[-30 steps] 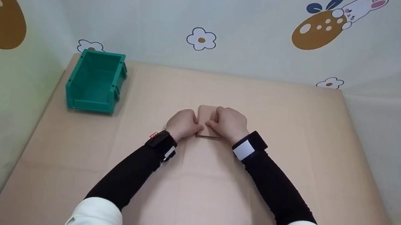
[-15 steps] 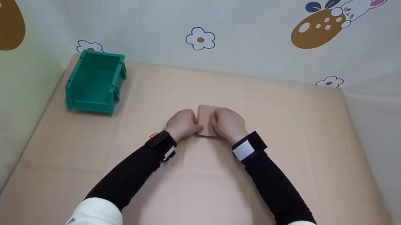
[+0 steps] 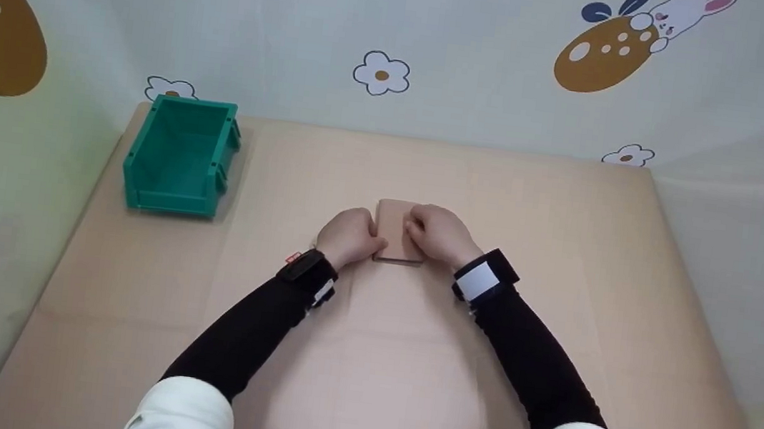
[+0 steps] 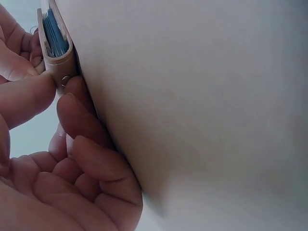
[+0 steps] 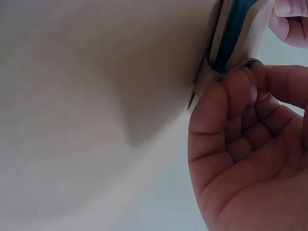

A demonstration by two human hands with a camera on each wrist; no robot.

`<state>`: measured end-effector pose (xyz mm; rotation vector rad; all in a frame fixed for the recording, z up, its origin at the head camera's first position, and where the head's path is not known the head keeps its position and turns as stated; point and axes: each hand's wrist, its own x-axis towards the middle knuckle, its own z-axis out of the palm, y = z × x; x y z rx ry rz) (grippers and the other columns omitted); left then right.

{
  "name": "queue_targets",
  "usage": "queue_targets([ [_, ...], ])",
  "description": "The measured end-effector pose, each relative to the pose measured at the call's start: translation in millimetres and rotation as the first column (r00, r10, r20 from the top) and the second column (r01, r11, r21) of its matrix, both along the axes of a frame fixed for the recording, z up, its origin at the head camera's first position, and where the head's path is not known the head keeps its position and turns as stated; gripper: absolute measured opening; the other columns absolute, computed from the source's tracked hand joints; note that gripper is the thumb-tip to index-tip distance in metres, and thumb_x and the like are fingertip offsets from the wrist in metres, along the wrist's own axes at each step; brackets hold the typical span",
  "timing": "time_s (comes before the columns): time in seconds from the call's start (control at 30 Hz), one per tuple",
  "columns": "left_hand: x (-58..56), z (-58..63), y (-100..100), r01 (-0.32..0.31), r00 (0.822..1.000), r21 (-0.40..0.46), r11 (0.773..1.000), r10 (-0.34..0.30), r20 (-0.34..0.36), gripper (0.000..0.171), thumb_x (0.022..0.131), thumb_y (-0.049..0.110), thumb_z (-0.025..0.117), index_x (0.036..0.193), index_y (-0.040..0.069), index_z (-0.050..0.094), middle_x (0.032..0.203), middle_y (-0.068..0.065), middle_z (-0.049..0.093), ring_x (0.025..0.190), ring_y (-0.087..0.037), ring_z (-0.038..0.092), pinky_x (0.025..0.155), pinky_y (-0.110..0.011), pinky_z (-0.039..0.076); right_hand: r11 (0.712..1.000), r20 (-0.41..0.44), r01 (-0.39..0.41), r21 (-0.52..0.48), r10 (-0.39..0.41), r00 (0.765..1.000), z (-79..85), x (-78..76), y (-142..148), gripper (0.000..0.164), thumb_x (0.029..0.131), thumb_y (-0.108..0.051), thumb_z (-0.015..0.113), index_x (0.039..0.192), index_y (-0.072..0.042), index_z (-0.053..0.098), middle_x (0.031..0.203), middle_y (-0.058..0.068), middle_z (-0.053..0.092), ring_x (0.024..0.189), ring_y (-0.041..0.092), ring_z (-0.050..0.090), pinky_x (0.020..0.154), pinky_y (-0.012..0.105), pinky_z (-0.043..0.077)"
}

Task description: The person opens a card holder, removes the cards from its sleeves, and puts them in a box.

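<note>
Beige tabletop [image 3: 370,379] lies beneath my grip, patterned cloth [image 3: 484,75] beyond. My left hand [image 3: 348,237] and right hand [image 3: 445,237] pinch opposite edges of the card holder [image 3: 392,231] between them; folding looks done, fastening its band [image 5: 206,79] perhaps remains (I can't tell whether it's caught). Pinkish-tan and slim, it shows blue leaves [image 5: 234,31] inside.

**Left hand [image 3: 347,236] and right hand [image 3: 444,236] on a tan rectangular case [image 3: 392,226]**

With the case as my clock centre, the left hand grips its edge at 9 o'clock and the right hand, fingers curled, its edge at 3. The flat face is turned up to my camera, on or just above the beige table cover [image 3: 362,385]; I can't tell which. I have a green open-front storage bin [image 3: 171,203] well apart, between 9 and 10. Black sleeves [image 3: 232,327] run in from between 7 and 8 and between 4 and 5. A flower-printed backdrop [image 3: 470,73] hangs at 12.
</note>
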<state>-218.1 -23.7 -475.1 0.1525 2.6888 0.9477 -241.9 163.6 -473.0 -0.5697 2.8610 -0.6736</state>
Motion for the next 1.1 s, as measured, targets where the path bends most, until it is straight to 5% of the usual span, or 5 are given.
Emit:
queue_targets([
  [0.27, -0.9, -0.4, -1.5, -0.012, 1.000, 0.003, 1.000, 0.012, 0.003, 0.023, 0.087, 0.025, 0.071, 0.075, 0.010, 0.058, 0.071, 0.001, 0.054, 0.063, -0.017, 0.050, 0.057, -0.029, 0.037, 0.995, 0.050, 0.010, -0.096, -0.005, 0.999, -3.2, -0.6, 7.3, 0.022, 0.100, -0.020, 0.057, 0.082, -0.010, 0.059, 0.076, 0.002, 0.053, 0.075, 0.021, 0.053, 0.074, 0.035, 0.042],
  [0.7, -0.1, 1.1, -0.4, -0.009, 1.000, 0.005, 1.000, 0.009, 0.013, 0.024, 0.087, 0.026, 0.072, 0.075, 0.010, 0.058, 0.073, 0.001, 0.056, 0.064, -0.016, 0.051, 0.057, -0.029, 0.037, 0.993, -0.024, 0.114, 0.016, -0.113, 0.993, 13.4, 7.5, 37.1, 0.022, 0.096, -0.024, 0.059, 0.079, -0.010, 0.058, 0.074, 0.002, 0.054, 0.071, 0.022, 0.052, 0.069, 0.037, 0.042],
  [1.1, -0.1, 0.2, -0.4, -0.005, 1.000, 0.024, 1.000, 0.004, 0.021, 0.022, 0.087, 0.022, 0.070, 0.074, 0.010, 0.056, 0.070, 0.001, 0.053, 0.061, -0.014, 0.049, 0.053, -0.027, 0.036, 0.982, -0.033, 0.189, -0.007, -0.189, 0.981, 10.4, 12.1, 55.2, 0.020, 0.089, -0.024, 0.069, 0.086, -0.008, 0.057, 0.080, 0.004, 0.055, 0.076, 0.023, 0.052, 0.070, 0.037, 0.041],
])
